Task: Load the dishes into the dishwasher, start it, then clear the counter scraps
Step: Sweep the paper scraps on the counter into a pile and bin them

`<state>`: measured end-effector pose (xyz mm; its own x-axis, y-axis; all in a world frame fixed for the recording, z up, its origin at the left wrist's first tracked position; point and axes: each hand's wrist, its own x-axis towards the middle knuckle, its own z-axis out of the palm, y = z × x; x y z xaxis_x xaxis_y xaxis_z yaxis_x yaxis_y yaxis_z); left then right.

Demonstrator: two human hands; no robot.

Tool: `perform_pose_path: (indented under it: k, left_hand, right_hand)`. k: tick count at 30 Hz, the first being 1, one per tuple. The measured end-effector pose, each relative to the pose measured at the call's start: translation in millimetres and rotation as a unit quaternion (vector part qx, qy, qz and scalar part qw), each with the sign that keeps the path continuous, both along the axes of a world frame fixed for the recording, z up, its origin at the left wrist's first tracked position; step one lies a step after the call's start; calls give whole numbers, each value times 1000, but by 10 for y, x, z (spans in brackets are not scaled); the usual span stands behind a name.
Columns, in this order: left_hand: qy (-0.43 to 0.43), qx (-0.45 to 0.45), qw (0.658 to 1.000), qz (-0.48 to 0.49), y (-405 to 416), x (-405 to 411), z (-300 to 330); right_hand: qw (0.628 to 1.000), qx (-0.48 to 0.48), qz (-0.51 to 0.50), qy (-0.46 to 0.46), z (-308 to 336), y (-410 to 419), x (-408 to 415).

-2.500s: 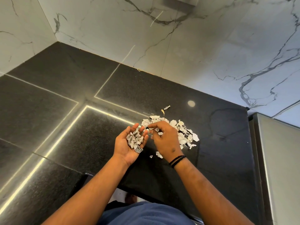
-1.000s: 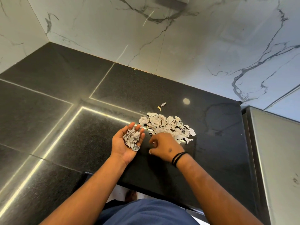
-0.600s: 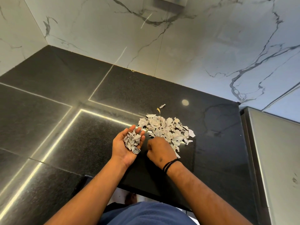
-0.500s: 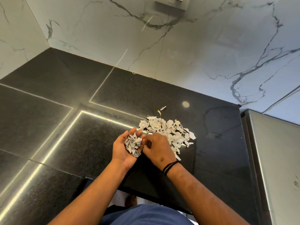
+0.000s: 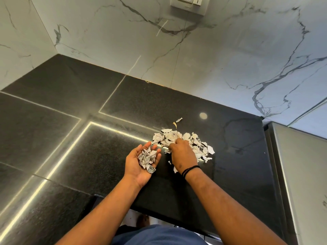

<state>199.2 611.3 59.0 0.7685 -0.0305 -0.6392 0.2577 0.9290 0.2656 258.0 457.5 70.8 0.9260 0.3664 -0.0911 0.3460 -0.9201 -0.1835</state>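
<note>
A pile of torn pale paper-like scraps (image 5: 170,136) lies on the black stone counter (image 5: 109,156). My left hand (image 5: 137,167) is palm up beside the pile, fingers relaxed, with a small heap of collected scraps (image 5: 147,157) lying in the palm. My right hand (image 5: 183,153) is palm down on the near side of the pile, its fingertips curled into the scraps and pinching some; it hides the pile's middle. A few loose scraps (image 5: 179,119) lie just behind the pile, and one (image 5: 175,169) lies by my right wrist.
White marble walls (image 5: 212,59) close the counter at the back and left, with a wall socket (image 5: 187,4) high up. A stainless steel appliance (image 5: 300,174) stands against the counter's right end. The counter's front edge (image 5: 159,214) is close to my body.
My right hand left my left palm and went forward into the pile again. The heap in my left palm stays where it was. The view tilted up a little.
</note>
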Motion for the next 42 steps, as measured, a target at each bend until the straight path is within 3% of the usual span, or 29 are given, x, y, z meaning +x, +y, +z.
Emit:
perform_pose_path:
  k: [4,7,10,12,14,16,19,22,28,32,36,39,42]
  left_hand:
    - [7,7,1000,5,5,-6,9]
    - [4,7,1000,14,-3,14,36]
    - [-4,-2,1000,22,-13,42,39]
    - [-8,-8,1000,19,3,68,19]
    - [-14,-20,1000,19,29,97,32]
    - [-11,-29,999,33,59,134,64]
    - [-15,-31,998,50,95,155,86]
    - [-10,-26,998,52,100,160,70]
    - [-5,-20,999,41,92,145,17]
    - [0,-9,999,34,92,146,24]
    - [-19,-21,999,30,54,168,17]
    - [-26,-42,999,-2,42,175,9]
    - [-31,-50,998,11,79,202,36]
  right_hand:
    - [996,60,-39,-50,23,-17,81]
    - [969,212,-116,-51,263,84,75]
    - [926,362,-107,14,536,274,-65]
    - [921,374,-51,93,637,408,-160]
    - [922,372,-41,102,649,450,-158]
    - [932,349,-82,60,644,358,-42]
    - [984,149,-75,62,554,105,112]
    - [993,-4,-46,105,344,16,36]
    - [999,-37,3,19,144,-46,48]
    - [991,119,-60,3,300,56,102]
    - [943,325,-63,44,569,373,-62]
    - [924,370,-33,84,583,575,-167]
    - [926,372,-58,15,503,567,-33]
